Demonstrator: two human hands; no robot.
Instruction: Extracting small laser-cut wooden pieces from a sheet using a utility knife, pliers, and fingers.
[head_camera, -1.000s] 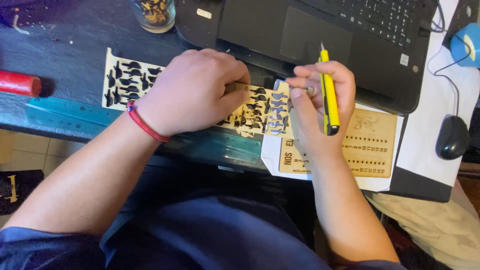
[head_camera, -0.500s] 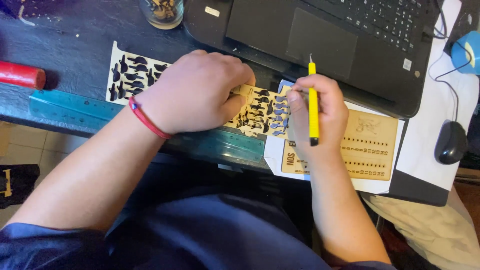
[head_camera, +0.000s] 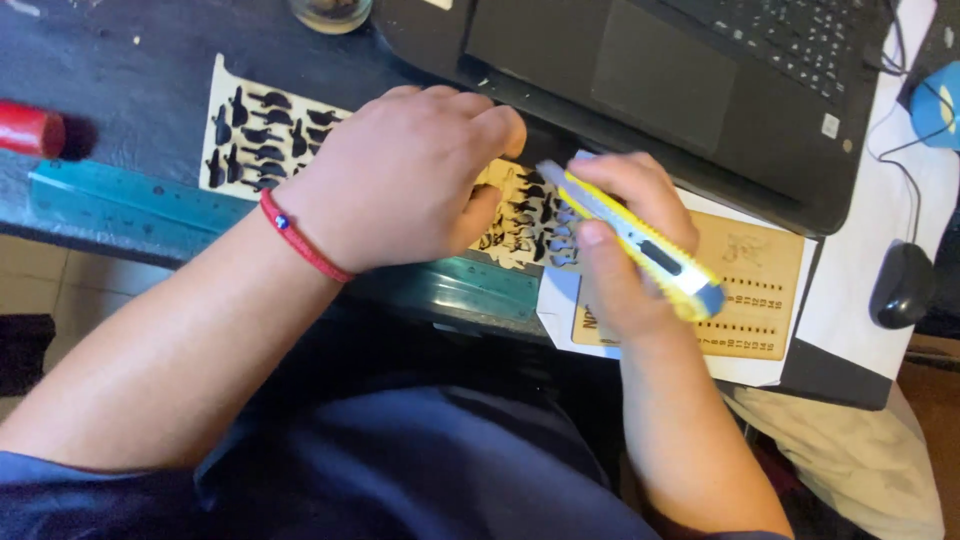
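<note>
1. Since the earlier frames the yellow utility knife (head_camera: 640, 240) has swung from nearly upright in the right hand (head_camera: 625, 250) to a slant — its tip now points up and to the left, toward the thin wooden sheet (head_camera: 250, 130) of laser-cut shapes.
2. The left hand (head_camera: 400, 190) lies flat on that sheet, fingers pressed together and curled down over its middle, pinning it to the dark table (head_camera: 110, 70).
3. The right hand's fingers are wrapped around the knife's body, thumb along the near side; whether a blade is out cannot be told.
4. The sheet's long axis runs left to right along the table's front edge, above a teal ruler (head_camera: 130, 205). Its right end sits just beside the knife tip — between the two hands, with the right hand nearer the working spot.
5. A tan board with rows of small holes (head_camera: 760, 290) lies under the right hand, on white paper beside the laptop (head_camera: 640, 70). A black mouse (head_camera: 903, 285) rests further right.
</note>
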